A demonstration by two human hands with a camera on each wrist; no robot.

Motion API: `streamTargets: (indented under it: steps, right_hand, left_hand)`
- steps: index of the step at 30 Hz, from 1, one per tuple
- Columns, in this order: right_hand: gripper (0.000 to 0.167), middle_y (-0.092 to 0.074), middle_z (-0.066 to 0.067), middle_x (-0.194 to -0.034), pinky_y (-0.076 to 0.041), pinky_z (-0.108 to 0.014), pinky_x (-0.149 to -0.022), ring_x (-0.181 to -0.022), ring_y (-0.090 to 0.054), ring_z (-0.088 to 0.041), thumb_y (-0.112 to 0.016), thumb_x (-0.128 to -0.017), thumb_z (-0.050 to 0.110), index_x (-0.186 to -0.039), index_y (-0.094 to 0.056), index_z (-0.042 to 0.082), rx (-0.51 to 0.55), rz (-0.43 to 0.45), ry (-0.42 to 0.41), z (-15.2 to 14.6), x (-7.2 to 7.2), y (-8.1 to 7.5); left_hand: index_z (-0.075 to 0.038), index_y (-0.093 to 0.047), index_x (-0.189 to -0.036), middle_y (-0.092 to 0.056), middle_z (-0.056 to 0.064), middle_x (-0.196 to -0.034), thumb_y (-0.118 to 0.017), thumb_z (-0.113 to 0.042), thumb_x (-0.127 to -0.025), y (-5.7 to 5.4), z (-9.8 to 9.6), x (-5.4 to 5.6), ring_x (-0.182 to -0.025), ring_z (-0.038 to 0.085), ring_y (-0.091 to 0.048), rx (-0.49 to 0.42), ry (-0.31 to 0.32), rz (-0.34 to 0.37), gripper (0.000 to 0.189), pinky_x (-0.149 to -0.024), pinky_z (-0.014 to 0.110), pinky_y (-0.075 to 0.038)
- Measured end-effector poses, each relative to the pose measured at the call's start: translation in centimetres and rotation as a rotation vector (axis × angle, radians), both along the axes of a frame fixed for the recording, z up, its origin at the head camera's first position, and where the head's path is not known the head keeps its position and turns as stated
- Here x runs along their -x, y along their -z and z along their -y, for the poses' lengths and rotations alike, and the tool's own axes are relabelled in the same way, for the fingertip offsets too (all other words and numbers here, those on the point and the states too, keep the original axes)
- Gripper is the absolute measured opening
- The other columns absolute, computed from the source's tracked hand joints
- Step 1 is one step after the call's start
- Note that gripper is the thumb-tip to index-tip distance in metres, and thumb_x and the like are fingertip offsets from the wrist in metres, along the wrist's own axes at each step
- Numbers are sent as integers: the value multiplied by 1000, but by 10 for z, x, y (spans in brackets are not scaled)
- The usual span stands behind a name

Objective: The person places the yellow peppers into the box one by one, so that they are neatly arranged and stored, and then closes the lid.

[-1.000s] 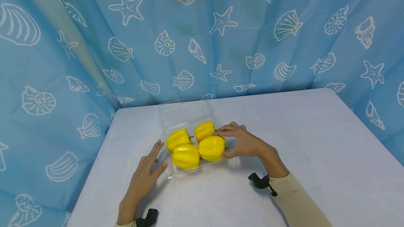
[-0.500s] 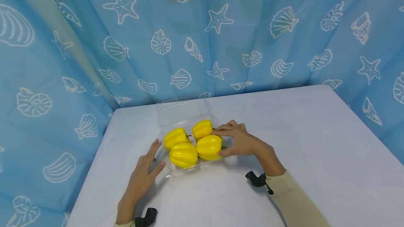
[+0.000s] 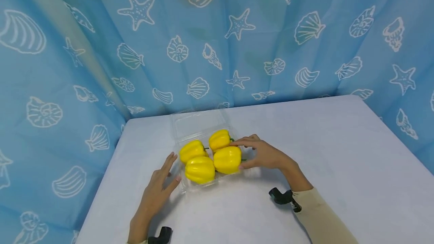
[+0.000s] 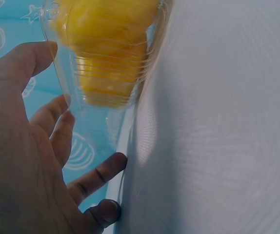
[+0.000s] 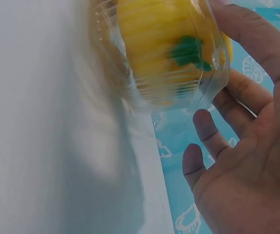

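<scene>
Several yellow bell peppers [image 3: 200,170] with green stems sit in a clear plastic clamshell container [image 3: 194,188], whose lid [image 3: 198,124] lies tipped back toward the curtain. My left hand [image 3: 155,190] is at the container's left side, fingers spread. In the left wrist view its thumb [image 4: 45,57] and a fingertip touch the clear rim. At the right side is my right hand [image 3: 266,154], thumb low and fingers extended along the rim. The right wrist view shows a green stem [image 5: 186,51] through the ribbed clear wall, with that hand's other fingers loosely spread.
A white cloth covers the table [image 3: 325,150]. Behind it and along both sides hangs a blue curtain [image 3: 251,59] with white shell and starfish prints. Dark wrist-worn devices [image 3: 280,195] sit by the beige sleeves [image 3: 322,214].
The head view shifts a little and comes back. The right hand's upper fingers lie slightly lower and flatter; the left hand, peppers and container stay about where they were.
</scene>
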State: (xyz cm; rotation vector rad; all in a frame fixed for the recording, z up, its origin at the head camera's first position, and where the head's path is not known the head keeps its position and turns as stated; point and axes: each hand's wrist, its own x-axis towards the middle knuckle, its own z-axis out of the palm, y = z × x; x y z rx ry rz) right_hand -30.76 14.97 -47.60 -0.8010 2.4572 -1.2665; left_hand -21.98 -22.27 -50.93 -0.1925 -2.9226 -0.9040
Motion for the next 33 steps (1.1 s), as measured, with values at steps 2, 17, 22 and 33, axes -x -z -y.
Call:
streamTargets:
  steps: [2, 17, 22, 33]
  right_hand:
    - [68, -53, 12, -143, -34, -60, -105, -127, -38, -22, -86, -76, 45, -138, -60, 34, 18, 10, -3, -1, 0, -1]
    - [36, -68, -8, -122, -51, -34, -86, -107, -60, -26, -63, -100, 31, -129, -66, 9, 387, 23, 390, -1, 17, 30]
    - [45, -67, -12, -119, -52, -25, -88, -104, -62, -25, -59, -102, 39, -129, -64, 4, 516, 206, 469, 1, 25, 42]
    - [47, -60, -20, -127, -49, -25, -94, -110, -60, -21, -55, -104, 29, -135, -55, -7, 714, 435, 399, 22, 45, 42]
  left_hand:
    - [-39, -25, -159, -23, -15, -163, -54, -53, -99, -1, 0, 0, -115, 22, -51, 1, 0, -7, 68, -84, 58, -48]
    - [-39, -25, -159, -20, -17, -163, -53, -54, -99, 1, 1, 1, -115, 21, -52, -3, 5, -14, 67, -84, 57, -48]
    - [-40, -24, -159, -20, -18, -163, -53, -54, -99, 4, 0, 2, -115, 21, -52, -12, 9, -6, 68, -82, 56, -48]
    - [-42, -24, -158, -21, -18, -163, -53, -54, -99, 2, 0, 1, -115, 21, -52, 0, -19, -1, 67, -84, 58, -48]
